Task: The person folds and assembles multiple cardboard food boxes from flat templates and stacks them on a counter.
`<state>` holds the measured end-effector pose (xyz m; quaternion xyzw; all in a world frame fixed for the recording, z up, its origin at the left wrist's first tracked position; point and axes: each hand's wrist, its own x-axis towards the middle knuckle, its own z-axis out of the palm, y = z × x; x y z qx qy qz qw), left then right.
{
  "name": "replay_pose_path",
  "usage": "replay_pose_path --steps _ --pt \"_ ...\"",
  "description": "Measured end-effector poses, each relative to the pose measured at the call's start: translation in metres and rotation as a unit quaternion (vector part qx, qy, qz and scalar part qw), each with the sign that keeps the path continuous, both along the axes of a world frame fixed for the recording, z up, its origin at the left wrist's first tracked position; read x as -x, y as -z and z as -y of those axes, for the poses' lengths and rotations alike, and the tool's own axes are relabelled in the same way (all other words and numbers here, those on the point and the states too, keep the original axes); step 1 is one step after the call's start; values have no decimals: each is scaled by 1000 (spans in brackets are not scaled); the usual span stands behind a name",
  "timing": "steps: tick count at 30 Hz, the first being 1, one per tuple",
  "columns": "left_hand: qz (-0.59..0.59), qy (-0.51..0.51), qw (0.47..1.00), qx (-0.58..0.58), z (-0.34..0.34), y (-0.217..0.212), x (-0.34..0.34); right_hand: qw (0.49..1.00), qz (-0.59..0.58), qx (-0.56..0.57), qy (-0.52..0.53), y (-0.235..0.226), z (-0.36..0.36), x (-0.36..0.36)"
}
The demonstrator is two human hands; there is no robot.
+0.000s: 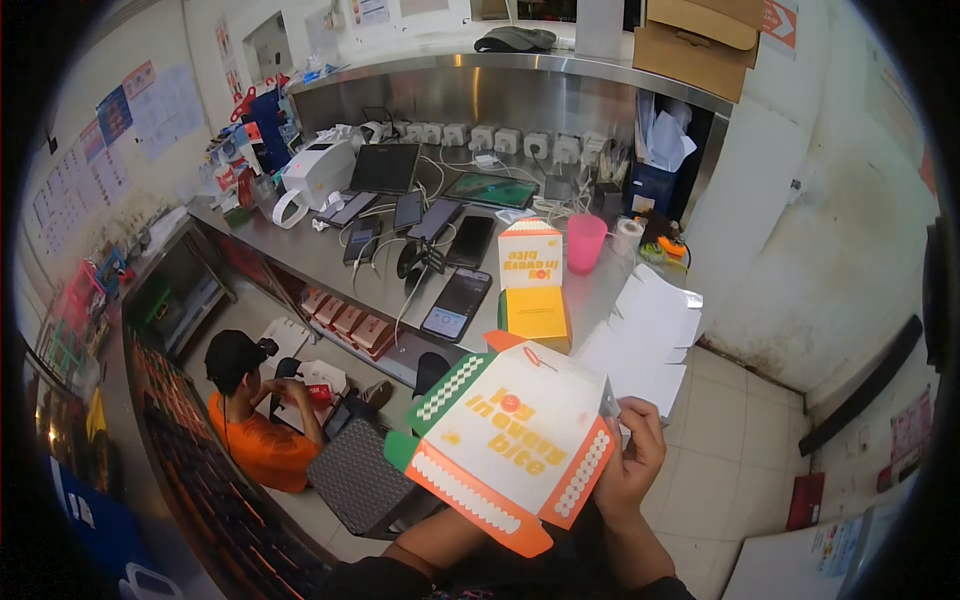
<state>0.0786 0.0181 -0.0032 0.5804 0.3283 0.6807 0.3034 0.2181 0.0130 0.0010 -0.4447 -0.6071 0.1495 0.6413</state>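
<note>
I hold a flat, unfolded cardboard box in front of me; it is white with yellow lettering, orange and green flaps and dotted white strips. My right hand grips its right edge, thumb on top. My left hand is hidden beneath the box; only its forearm shows at the lower edge. On the steel counter beyond stand a folded box with its lid up and a pile of white flat box blanks.
The counter holds several phones and tablets on cables, a white label printer, a pink cup and a tape roll. A person in an orange shirt sits on the floor at lower left. Cardboard cartons sit on the upper shelf.
</note>
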Motion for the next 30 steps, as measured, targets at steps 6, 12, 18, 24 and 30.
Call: replay_pose_path --steps 6,12,18,24,30 --pt "-5 18 1000 4 2 2 3 1000 17 -5 -8 -3 5 1" --pt "-5 22 1000 -1 -1 2 5 999 -12 30 -34 -1 5 -1" --pt "-28 -13 998 -54 -2 3 1 992 122 -31 -7 10 0 6" --pt "12 196 974 111 -8 1 23 987 87 -96 -95 17 -3 -17" --pt "-243 434 866 56 -21 -6 21 914 167 231 -288 -12 10 -34"
